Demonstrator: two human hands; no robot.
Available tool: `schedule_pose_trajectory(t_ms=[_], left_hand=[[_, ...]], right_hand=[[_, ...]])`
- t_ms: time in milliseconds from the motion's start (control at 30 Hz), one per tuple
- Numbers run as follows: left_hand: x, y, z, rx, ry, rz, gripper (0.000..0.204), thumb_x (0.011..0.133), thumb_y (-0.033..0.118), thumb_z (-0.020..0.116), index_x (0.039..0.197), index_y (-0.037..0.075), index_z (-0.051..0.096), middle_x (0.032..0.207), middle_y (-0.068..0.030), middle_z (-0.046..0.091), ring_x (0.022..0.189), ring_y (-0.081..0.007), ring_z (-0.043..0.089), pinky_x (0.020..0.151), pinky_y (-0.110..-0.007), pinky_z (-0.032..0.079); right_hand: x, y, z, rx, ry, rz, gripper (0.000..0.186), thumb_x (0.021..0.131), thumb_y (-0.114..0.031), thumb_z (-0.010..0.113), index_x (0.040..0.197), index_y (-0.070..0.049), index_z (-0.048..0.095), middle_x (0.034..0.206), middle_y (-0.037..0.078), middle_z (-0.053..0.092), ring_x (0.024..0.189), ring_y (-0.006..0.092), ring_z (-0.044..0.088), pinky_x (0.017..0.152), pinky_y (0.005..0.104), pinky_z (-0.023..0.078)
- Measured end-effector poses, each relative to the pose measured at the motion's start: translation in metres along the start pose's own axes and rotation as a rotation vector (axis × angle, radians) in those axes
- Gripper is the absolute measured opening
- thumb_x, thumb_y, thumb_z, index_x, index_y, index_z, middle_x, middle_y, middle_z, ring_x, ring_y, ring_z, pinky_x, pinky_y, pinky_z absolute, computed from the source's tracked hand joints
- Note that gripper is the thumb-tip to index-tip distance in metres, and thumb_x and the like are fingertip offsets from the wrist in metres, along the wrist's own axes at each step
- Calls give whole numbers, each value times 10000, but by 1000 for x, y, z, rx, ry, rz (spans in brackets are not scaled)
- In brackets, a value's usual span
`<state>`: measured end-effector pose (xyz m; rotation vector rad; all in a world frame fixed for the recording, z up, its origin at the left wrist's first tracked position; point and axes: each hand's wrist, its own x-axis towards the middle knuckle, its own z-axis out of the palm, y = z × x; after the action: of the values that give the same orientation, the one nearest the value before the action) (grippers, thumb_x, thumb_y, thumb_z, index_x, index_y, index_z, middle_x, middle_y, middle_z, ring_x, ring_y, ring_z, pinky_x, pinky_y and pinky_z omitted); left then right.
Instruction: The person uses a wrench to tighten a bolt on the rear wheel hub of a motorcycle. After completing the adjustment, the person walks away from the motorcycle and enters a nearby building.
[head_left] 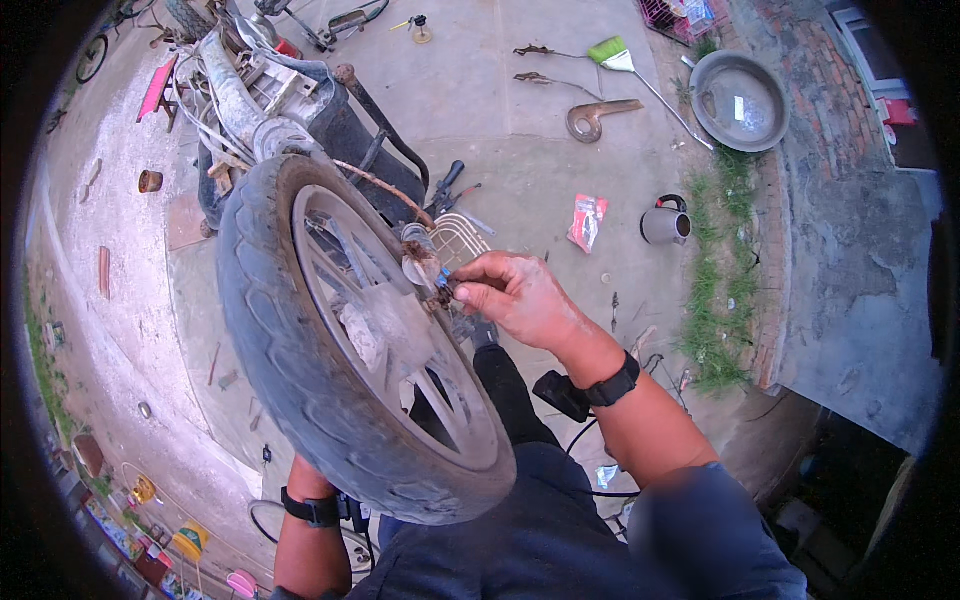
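A scooter-like vehicle's wheel (275, 330), with a worn black tyre and dusty cast spokes, stands tilted in front of me. My right hand (515, 300) is closed in a pinch just beyond the wheel's right rim. Its thumb and forefinger meet at a small dark, greasy part, with a bit of blue (444, 277) beside the fingertips. What exactly they pinch is too small to make out. Behind the lower left of the tyre, my left forearm (312, 540) shows up to the wrist strap; the hand itself is hidden by the wheel.
The dismantled vehicle body (290, 95), with loose cables, rises beyond the wheel. A wire rack (460, 235) lies just past my right hand. Farther right are a red-and-white packet (587, 222), a kettle (665, 222), a grey basin (738, 72) and a green-headed broom (612, 54).
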<state>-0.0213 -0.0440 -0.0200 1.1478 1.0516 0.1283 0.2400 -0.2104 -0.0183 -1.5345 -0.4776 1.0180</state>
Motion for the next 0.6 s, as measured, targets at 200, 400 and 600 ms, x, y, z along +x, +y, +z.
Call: schedule_pose_trajectory(t_ms=[200, 400, 600], left_hand=[[8, -38, -32, -55, -36, 39, 404, 834, 42, 671, 1201, -45, 529, 1072, -116, 628, 931, -167, 578, 833, -317, 493], [18, -21, -36, -24, -155, 93, 362, 895, 119, 618, 1214, -31, 535, 1064, -111, 647, 924, -178, 604, 826, -318, 506], [19, 27, -22, 141, -234, 139, 328, 1005, 273, 516, 1184, 2, 562, 944, -60, 650, 806, -146, 594, 718, -282, 479]], right_hand=[[0, -16, -1, 88, -39, 171, 200, 917, -129, 643, 1051, 19, 652, 858, 31, 653, 717, 84, 602, 633, 251, 489], [-1, -12, -1, -80, -12, 67, 247, 922, -194, 649, 1063, 8, 652, 836, 40, 654, 696, 111, 618, 582, 256, 471], [-12, -42, 15, -1030, 60, -267, 387, 838, -403, 694, 975, -42, 659, 845, 111, 654, 721, 277, 646, 620, 371, 509]])
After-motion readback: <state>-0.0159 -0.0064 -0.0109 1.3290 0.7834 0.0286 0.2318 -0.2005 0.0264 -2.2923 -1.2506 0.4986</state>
